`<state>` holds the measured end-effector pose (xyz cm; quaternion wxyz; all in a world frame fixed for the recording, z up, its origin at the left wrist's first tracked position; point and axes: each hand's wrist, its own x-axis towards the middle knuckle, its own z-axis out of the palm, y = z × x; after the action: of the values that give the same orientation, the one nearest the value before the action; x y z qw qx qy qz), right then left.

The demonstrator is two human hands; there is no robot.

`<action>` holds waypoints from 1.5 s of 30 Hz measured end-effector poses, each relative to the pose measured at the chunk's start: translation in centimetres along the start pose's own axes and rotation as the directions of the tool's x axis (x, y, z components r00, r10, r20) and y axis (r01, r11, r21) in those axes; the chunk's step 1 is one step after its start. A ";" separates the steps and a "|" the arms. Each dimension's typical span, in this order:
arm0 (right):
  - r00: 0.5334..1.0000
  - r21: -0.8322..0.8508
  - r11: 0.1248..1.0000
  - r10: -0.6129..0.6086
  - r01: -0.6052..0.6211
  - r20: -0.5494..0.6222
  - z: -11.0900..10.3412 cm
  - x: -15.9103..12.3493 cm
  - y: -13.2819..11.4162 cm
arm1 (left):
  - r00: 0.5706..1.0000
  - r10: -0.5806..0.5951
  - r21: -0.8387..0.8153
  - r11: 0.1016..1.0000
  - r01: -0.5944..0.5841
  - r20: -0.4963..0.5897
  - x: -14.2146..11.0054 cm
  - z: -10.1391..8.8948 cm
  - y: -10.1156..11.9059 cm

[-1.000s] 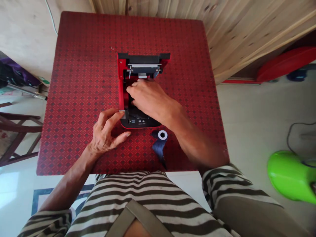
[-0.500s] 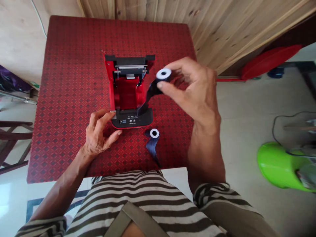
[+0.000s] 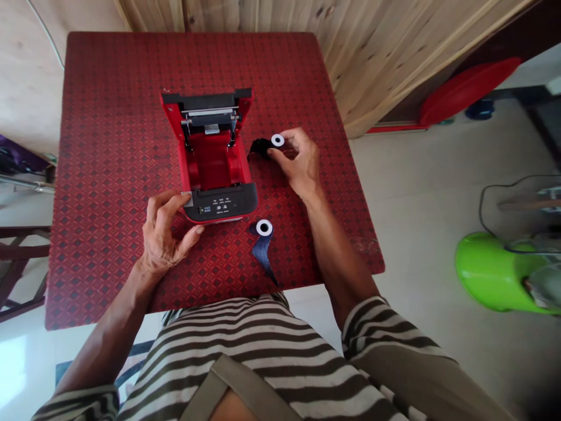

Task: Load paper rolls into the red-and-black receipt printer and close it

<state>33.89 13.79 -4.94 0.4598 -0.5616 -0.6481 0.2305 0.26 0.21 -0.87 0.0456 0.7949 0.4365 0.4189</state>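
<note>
A red and black label printer (image 3: 219, 202) sits on the table with its lid (image 3: 210, 108) raised and its red inner bay showing. My left hand (image 3: 164, 234) grips the printer's front left corner, fingers on top and thumb against the front edge. To the right of the printer, my right hand (image 3: 302, 161) pinches a dark ribbon roll (image 3: 277, 141) with a white core between thumb and fingers, at or just above the tabletop. Its loose tail (image 3: 258, 147) trails toward the printer's side. Nearer to me stands a second dark blue ribbon roll (image 3: 264, 228), its tail unrolled toward the table's front edge.
The table (image 3: 109, 117) has a red patterned cover. A wooden plank wall (image 3: 272, 17) runs behind it. On the floor to the right is a bright green bin (image 3: 495, 272) beside a dark cable. A dark wooden chair (image 3: 21, 257) stands at the left.
My right hand has carried the ribbon roll away from the printer's front, down and outward to its right side, and the tail has left the printer. My left hand keeps its place.
</note>
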 end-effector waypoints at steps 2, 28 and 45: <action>1.000 -0.008 1.000 0.025 -0.025 0.007 -0.7 -0.5 -0.3 | 1.000 0.006 -0.005 1.000 -0.006 -0.002 0.0 0.0 0.0; 0.802 0.000 0.942 -0.285 0.335 0.524 -4.1 -2.9 -18.1 | 1.000 -0.006 -0.057 0.998 0.005 -0.007 0.2 -0.1 0.3; 0.693 -0.435 0.688 -0.137 0.581 0.708 3.2 -0.1 -18.9 | 0.999 -0.020 -0.035 0.999 0.021 0.031 0.3 -0.3 0.7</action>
<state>21.45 9.43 8.91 0.0397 -0.4231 -0.9025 0.0701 0.58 -0.14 -0.16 0.0705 0.7957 0.4366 0.4138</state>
